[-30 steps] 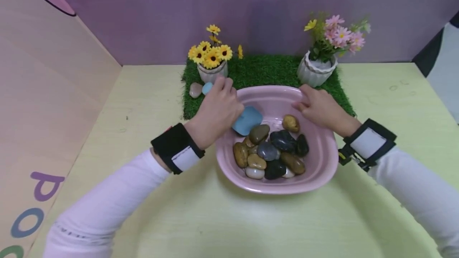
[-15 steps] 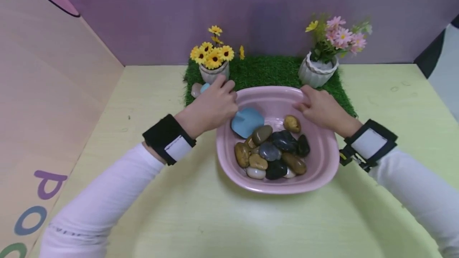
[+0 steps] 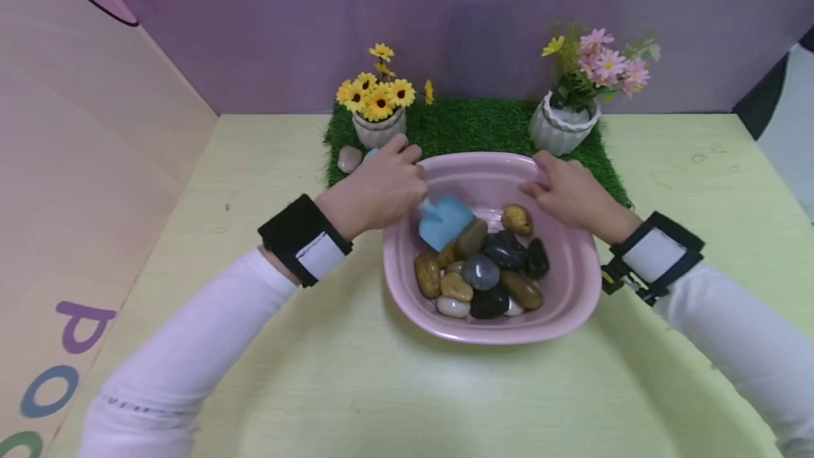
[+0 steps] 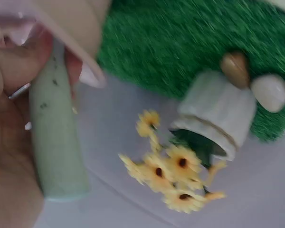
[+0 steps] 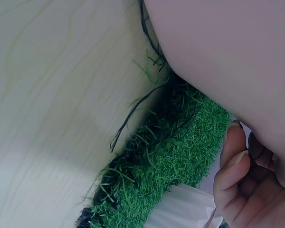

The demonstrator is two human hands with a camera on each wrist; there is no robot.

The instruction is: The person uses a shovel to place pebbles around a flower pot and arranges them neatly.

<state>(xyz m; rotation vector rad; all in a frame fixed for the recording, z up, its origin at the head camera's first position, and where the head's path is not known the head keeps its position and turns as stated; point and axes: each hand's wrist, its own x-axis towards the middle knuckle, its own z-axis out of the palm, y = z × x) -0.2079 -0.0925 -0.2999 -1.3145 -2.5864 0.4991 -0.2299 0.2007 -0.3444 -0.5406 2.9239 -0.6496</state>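
Note:
My left hand [image 3: 384, 186] grips the pale handle of a small blue shovel [image 3: 445, 221], its fingers wrapped round it; the handle [image 4: 59, 133] fills the left of the left wrist view. Down inside the pink basin [image 3: 490, 334], the shovel's flat blade lies against a brown-grey pebble [image 3: 471, 238]. Several smooth stones, brown, black, grey and white, lie in the basin, among them a dark stone [image 3: 505, 249] and a lone tan one [image 3: 517, 219]. At the basin's far right rim, my right hand [image 3: 569, 189] holds the edge with its thumb inside; the right wrist view shows curled fingers [image 5: 232, 175] under the rim.
Behind the basin, a green turf mat [image 3: 470, 122] lies along the purple wall. On it stand a pot of yellow flowers [image 3: 379, 126] on the left and a pot of pink flowers [image 3: 562, 126] on the right. A pale pebble [image 3: 349, 159] rests by the left pot.
The shovel blade has turned and slid right and slightly down, nudging the brown-grey pebble and a grey stone to the right. The right hand and basin have stayed put.

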